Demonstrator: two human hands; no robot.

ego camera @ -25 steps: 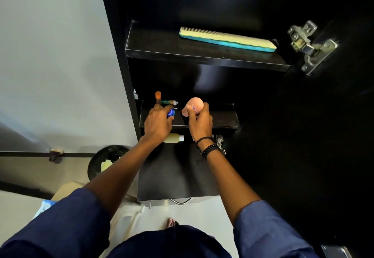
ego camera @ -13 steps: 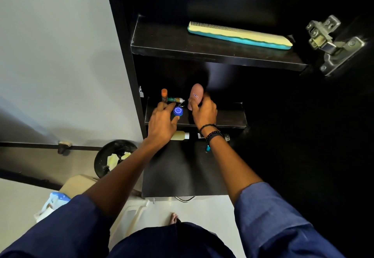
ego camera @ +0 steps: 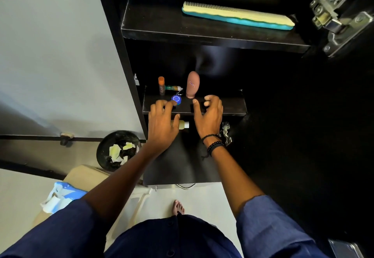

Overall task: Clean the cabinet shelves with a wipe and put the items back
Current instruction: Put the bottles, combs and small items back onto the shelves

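Pink bottle [ego camera: 192, 84] stands upright at 11 o'clock from the empty, wide-spread right hand [ego camera: 209, 116]; the relaxed left hand [ego camera: 163, 124] fingertips the blue tin [ego camera: 177, 98].

One comb [ego camera: 236, 16], two bottles [ego camera: 192, 84], two tubes [ego camera: 161, 85], one blue tin [ego camera: 176, 98], two hinges [ego camera: 340, 21].

Hid most of a pale bottle [ego camera: 183, 124] behind the left hand [ego camera: 162, 124], cap end alone showing. Overlapped the near edge of a blue tin [ego camera: 176, 98] with a left fingertip; could not tell whether touching. Could not read the small label on the pink bottle [ego camera: 192, 84]. Lost a metal object [ego camera: 344, 247] to the bottom edge, and the right depths of the cabinet [ego camera: 263, 71] to darkness.
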